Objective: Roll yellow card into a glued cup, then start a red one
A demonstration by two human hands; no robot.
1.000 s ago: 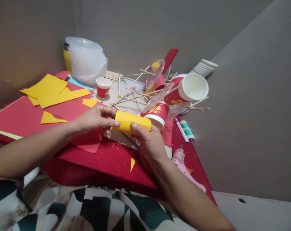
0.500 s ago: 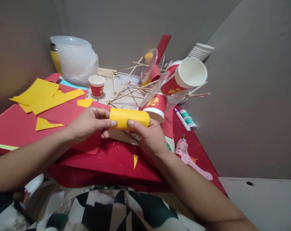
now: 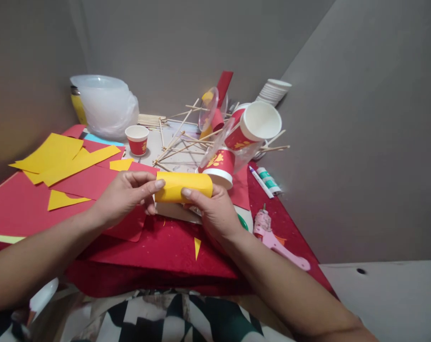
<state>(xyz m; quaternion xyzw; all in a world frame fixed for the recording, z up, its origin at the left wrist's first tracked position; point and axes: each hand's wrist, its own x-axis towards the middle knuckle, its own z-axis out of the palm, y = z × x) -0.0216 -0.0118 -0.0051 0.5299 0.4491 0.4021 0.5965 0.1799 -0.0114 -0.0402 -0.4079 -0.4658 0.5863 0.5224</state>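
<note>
A yellow paper tube (image 3: 176, 184) lies sideways between my two hands, held above the front part of the table. My left hand (image 3: 128, 197) grips its left end, thumb on the near side and fingers partly behind. At the right end, my right hand (image 3: 215, 209) closes on the paper with its thumb pressed on the front; the other fingers are largely hidden. Just behind the tube stands a structure of thin wooden sticks (image 3: 186, 137), red paper cups (image 3: 220, 161) and clear plastic discs (image 3: 208, 109).
Yellow paper pieces (image 3: 58, 154) lie on red sheets (image 3: 15, 204) at left. A small cup (image 3: 137, 142) and white plastic tubs (image 3: 106, 107) stand behind. On the right are a pink glue gun (image 3: 272, 237), a marker (image 3: 261, 183) and stacked white cups (image 3: 274, 91). A yellow scrap (image 3: 197, 248) lies in front.
The whole view has shifted, so things appear lower and slightly further left. Both hands keep their hold on the yellow paper tube with hardly any change in grip.
</note>
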